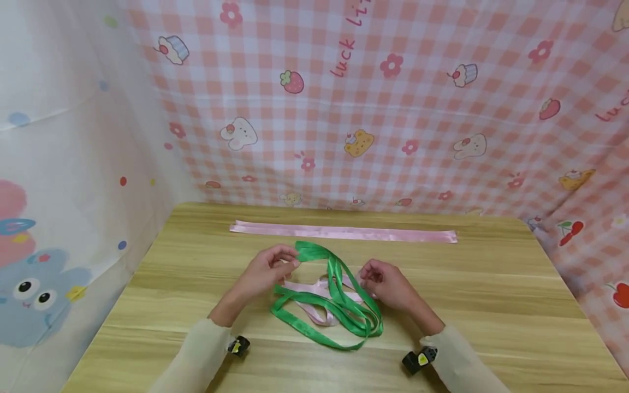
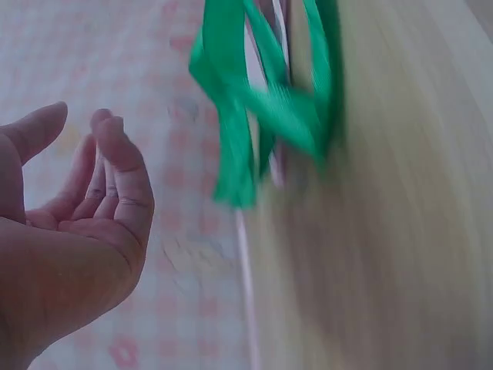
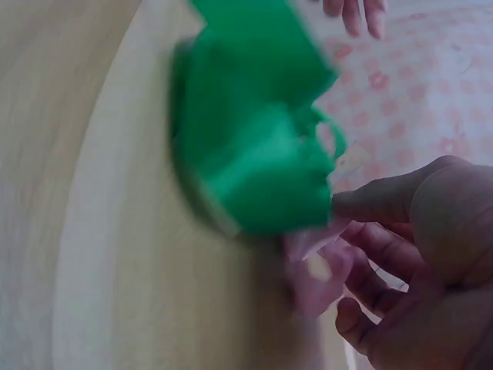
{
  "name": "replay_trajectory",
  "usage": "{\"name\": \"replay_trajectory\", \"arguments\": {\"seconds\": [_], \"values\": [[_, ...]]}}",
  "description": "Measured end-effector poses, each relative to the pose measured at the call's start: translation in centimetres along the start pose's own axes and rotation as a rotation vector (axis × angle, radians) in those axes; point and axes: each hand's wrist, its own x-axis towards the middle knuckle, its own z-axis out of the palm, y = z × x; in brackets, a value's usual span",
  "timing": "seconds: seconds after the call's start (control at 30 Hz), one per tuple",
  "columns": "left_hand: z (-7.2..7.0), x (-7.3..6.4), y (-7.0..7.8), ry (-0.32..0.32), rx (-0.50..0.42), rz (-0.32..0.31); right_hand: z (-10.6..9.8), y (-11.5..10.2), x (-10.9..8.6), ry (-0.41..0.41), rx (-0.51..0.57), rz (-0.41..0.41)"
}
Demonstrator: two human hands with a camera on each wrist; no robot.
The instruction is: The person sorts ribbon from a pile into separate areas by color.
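Observation:
A long green satin ribbon [image 1: 312,251] hangs in loose loops between the two hands, blurred in both wrist views. Among its loops is a tangled pale pink ribbon [image 1: 306,287]. My left hand [image 1: 272,267] is beside the green ribbon's upper end; in the left wrist view its thumb and bent fingers stand apart with nothing between them. On the other side, my right hand [image 1: 388,284] has loosely curled fingers close to the loops. The right wrist view shows its thumb tip beside the green ribbon and its fingers behind the pink loop [image 3: 320,289].
Toward the back of the wooden table [image 1: 196,256] a straight strip of pink ribbon [image 1: 344,233] lies flat, parallel to the back edge. A pink checked cloth [image 1: 324,120] hangs behind the table, and a white printed cloth [image 1: 88,164] hangs at the left.

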Motion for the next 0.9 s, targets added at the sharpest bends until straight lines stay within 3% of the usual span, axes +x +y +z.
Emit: {"name": "replay_trajectory", "arguments": {"seconds": [0.13,0.27,0.5,0.6,0.73,0.9], "values": [[2.5,0.2,1.1,-0.073,0.060,0.093,-0.3,-1.2,-0.6,-0.006,-0.001,-0.079],[4.7,0.7,2.0,-0.166,0.083,0.175,-0.8,-2.8,-1.3,-0.068,0.076,-0.164],[6.6,1.2,3.1,-0.448,-0.050,0.175,-1.7,-5.1,-2.6,-0.217,0.302,-0.254],[6.8,1.3,3.3,-0.473,-0.078,0.206,-2.3,-5.7,-3.1,-0.238,0.372,-0.326],[6.7,1.1,3.6,-0.444,-0.095,0.253,-3.4,-6.1,-3.6,-0.229,0.409,-0.392],[5.7,0.1,5.0,-0.450,-0.230,0.245,-4.7,-6.0,-4.1,-0.291,0.442,-0.384]]}}
